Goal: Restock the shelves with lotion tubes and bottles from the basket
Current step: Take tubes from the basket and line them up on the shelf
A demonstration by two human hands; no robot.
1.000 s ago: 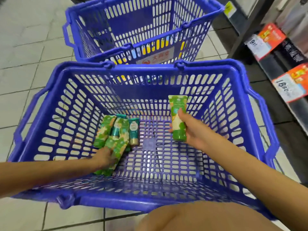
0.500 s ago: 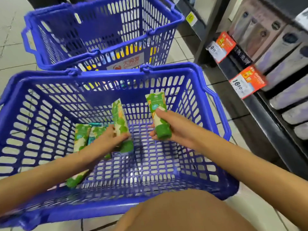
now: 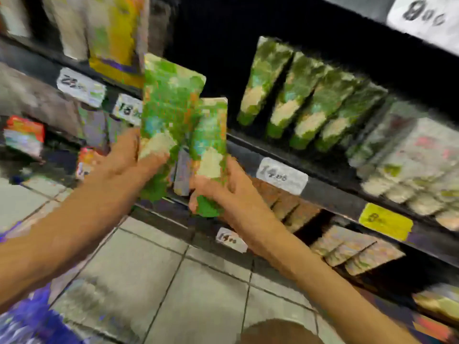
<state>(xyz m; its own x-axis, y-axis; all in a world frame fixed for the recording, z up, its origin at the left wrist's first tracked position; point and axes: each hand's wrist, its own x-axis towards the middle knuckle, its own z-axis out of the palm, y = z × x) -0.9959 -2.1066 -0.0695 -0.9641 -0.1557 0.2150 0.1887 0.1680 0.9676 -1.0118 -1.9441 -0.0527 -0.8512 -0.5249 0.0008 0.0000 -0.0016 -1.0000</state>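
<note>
Shelving unit fills the right and top of the head view: dark metal shelves, price labels clipped along the front edges, pale tiled floor below. Frame heavily blurred; label figures not reliably legible. Middle shelf carries a row of green lotion tubes, caps down, leaning back to the left, roughly four or five visible, with a dark gap in the row on their left side. Paler packs sit further right on the same level. Blue basket only a smear at lower left. Left hand holds a green tube upright, fingers wrapped around its lower part; it may hold more than one, cannot tell. Right hand grips a second green tube near the cap end, thumb across the front, other fingers curled behind. Both tubes held in air in front of the shelf edge, close together, not yet on the shelf. Judgement: carry step, between basket and shelf; placement not begun. Next move likely calls for bringing the tubes up to the gap left of the matching row, cap down, leaning them the same way without tipping the neighbours
</note>
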